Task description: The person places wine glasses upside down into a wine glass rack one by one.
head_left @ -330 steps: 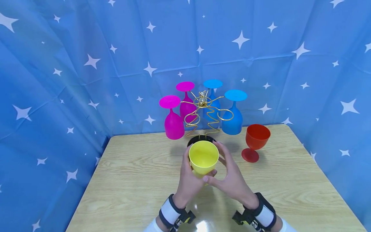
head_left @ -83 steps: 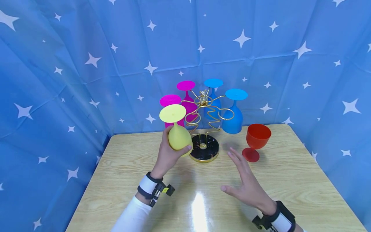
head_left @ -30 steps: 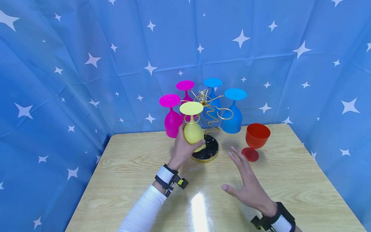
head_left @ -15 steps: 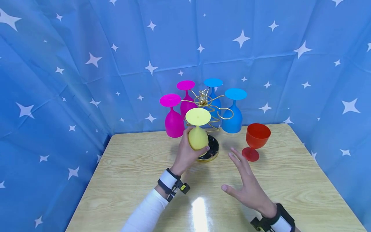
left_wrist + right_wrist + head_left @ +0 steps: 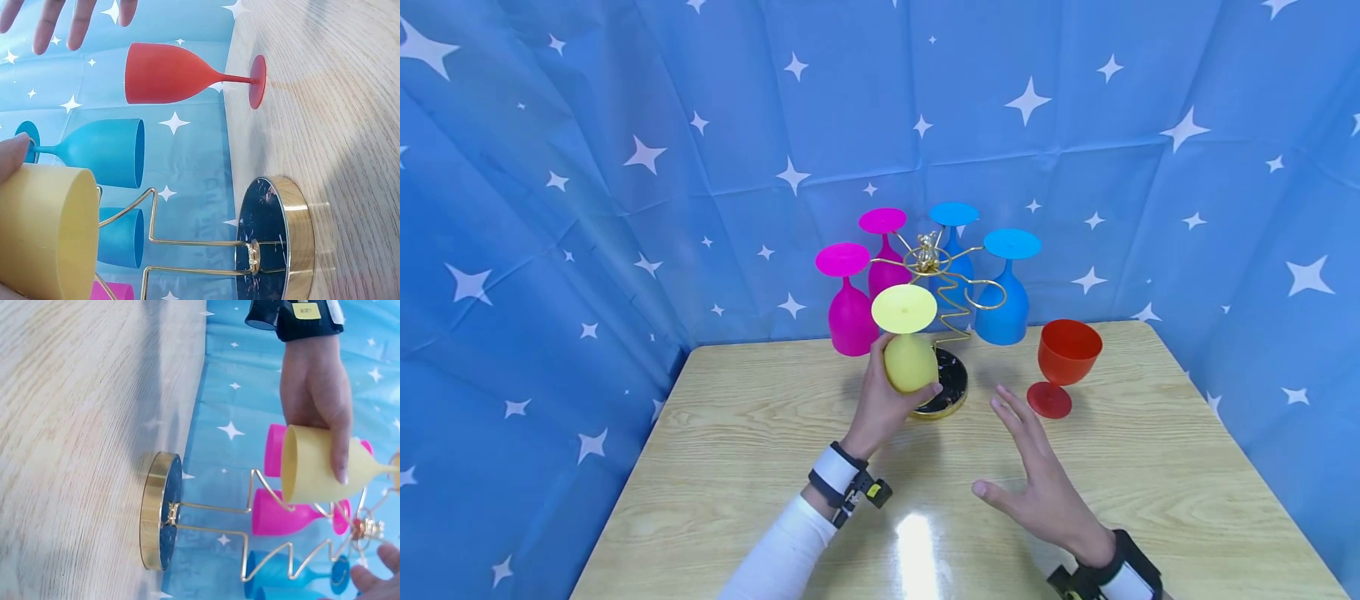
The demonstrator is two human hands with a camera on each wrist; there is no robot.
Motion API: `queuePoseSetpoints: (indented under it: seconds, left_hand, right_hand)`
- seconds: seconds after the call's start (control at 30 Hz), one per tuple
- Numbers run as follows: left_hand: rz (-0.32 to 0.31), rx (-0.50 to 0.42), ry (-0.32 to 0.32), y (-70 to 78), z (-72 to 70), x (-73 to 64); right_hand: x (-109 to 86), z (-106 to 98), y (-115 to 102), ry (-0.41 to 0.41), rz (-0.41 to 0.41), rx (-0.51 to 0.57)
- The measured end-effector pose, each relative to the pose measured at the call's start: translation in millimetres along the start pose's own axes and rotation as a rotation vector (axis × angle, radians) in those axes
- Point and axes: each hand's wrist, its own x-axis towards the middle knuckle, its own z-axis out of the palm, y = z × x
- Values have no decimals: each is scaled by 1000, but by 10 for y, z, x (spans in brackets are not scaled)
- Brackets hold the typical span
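Note:
My left hand [image 5: 882,406] grips the bowl of a yellow goblet [image 5: 912,364], held upside down with its foot uppermost. The goblet is in front of the gold wire goblet rack [image 5: 928,252], hiding the rack's front ring in the head view. From the right wrist view, the yellow bowl [image 5: 312,465] hangs well above the tabletop, beside the rack's wires. My right hand [image 5: 1047,487] holds nothing; its fingers are spread over the table, left of and nearer than the red goblet [image 5: 1067,354].
Two pink goblets [image 5: 852,321] hang upside down on the rack's left, two blue goblets [image 5: 1003,308] on its right. The rack's round black base [image 5: 953,379] has a gold rim. A starry blue curtain [image 5: 737,100] closes off the back of the wooden table [image 5: 730,433].
Earlier both hands held the yellow goblet upright; later the left hand alone carried it inverted from the left to the rack's front. Since 1.0 s ago its foot has dropped lower in view.

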Motion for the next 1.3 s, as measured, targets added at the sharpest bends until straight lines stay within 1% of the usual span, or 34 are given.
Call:
queuePoseSetpoints:
  seconds: [0.1,0.17,0.23,0.27,0.3,0.37,0.4,0.47,0.53,0.6,0.63,0.7,0.83,0.93,1.03,1.23,1.3]
  left_hand:
    - [-12,-4,2,-1,-9,-19]
    - [-16,0,15,3,-20,-47]
    - [5,25,46,12,-40,-88]
    - [30,42,69,19,-53,-114]
    - [62,65,94,27,-70,-148]
    - [148,129,139,41,-89,-228]
    - [199,165,157,47,-102,-275]
    - [313,228,174,64,-120,-388]
    - [429,287,170,77,-125,-507]
    - [528,337,154,89,-120,-625]
    - [570,357,146,96,-112,-679]
    - [628,397,133,99,-93,-774]
    - [659,450,103,95,-60,-927]
    - [656,480,81,77,-32,-1004]
    - [666,497,62,65,11,-1051]
    - [629,504,-13,69,114,-1142]
    - [641,493,-19,59,156,-1160]
  right_hand:
    - [-1,8,11,-1,-2,-11]
    - [1,11,18,4,-8,-21]
    - [9,6,22,10,-15,-34]
    - [14,2,21,13,-16,-40]
    - [21,-3,18,15,-18,-45]
    - [22,-14,20,22,-14,-49]
    - [21,-19,20,23,-12,-50]
    - [19,-31,18,24,-11,-46]
    - [15,-46,16,24,-17,-38]
    - [11,-62,14,26,-22,-32]
    - [10,-70,13,27,-25,-30]
    - [7,-86,16,28,-25,-33]
    - [6,-123,42,27,-19,-62]
    - [3,-158,70,27,-14,-89]
    - [6,-210,104,31,-12,-105]
    - [53,-364,177,59,-16,-138]
    - [71,-422,208,72,-15,-140]
